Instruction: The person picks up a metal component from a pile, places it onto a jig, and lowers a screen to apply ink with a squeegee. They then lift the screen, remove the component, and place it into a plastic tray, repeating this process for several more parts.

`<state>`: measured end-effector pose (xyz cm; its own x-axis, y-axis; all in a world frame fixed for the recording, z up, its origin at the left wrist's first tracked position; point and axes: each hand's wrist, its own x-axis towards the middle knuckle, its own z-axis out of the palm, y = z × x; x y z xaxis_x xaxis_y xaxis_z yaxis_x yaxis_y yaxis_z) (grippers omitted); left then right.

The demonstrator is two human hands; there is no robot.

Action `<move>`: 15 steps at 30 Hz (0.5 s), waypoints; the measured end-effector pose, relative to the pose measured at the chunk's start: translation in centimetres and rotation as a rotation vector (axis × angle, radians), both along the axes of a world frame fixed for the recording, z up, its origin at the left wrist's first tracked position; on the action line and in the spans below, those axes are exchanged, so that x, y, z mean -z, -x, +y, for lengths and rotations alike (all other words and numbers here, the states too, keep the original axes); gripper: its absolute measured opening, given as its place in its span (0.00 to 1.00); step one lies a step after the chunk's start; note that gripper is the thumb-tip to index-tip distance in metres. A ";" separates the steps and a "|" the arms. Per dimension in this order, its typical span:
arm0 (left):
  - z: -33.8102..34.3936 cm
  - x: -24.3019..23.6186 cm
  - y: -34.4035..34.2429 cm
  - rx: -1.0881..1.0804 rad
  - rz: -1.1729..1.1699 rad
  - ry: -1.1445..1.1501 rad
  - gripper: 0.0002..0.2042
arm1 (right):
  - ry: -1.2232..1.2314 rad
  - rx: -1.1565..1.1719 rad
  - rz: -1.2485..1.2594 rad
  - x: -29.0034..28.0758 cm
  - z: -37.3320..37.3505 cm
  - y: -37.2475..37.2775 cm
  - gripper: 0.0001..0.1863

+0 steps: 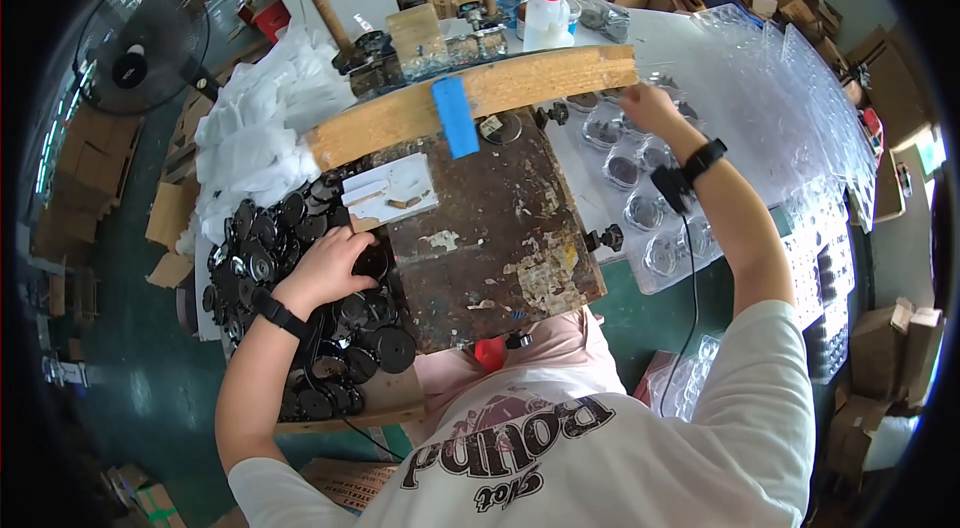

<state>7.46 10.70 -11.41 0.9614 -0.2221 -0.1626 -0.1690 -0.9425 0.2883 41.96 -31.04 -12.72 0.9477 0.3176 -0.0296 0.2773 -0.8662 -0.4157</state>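
My left hand (332, 264) grips a black round disc at the inner edge of a pile of similar discs (258, 246), beside a stained board (480, 258). A small white plate (400, 178) lies on the board's upper left. My right hand (648, 106) is closed, fingers curled, at the upper part of a clear plastic tray (668, 253) with round compartments holding dark pieces; what it holds is hidden. A wooden beam (530, 73) with blue tape (455, 116) spans the back of the board.
White soft material (250, 128) is heaped at back left, near a black fan (135, 58). A red-topped bottle (548, 23) stands behind the beam. Stacked clear plastic sheets (780, 108) lie at right. Cardboard boxes (885, 358) surround the bench.
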 end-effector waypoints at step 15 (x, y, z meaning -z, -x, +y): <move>0.8 -2.3 1.1 -0.183 0.083 0.248 0.15 | 0.374 -0.324 0.042 2.8 0.1 6.0 0.31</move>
<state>6.34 11.51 -9.14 0.9747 -0.0894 -0.2050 0.0308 -0.8543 0.5189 35.96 -30.94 -15.52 0.7978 0.5558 -0.2336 0.5463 -0.8303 -0.1099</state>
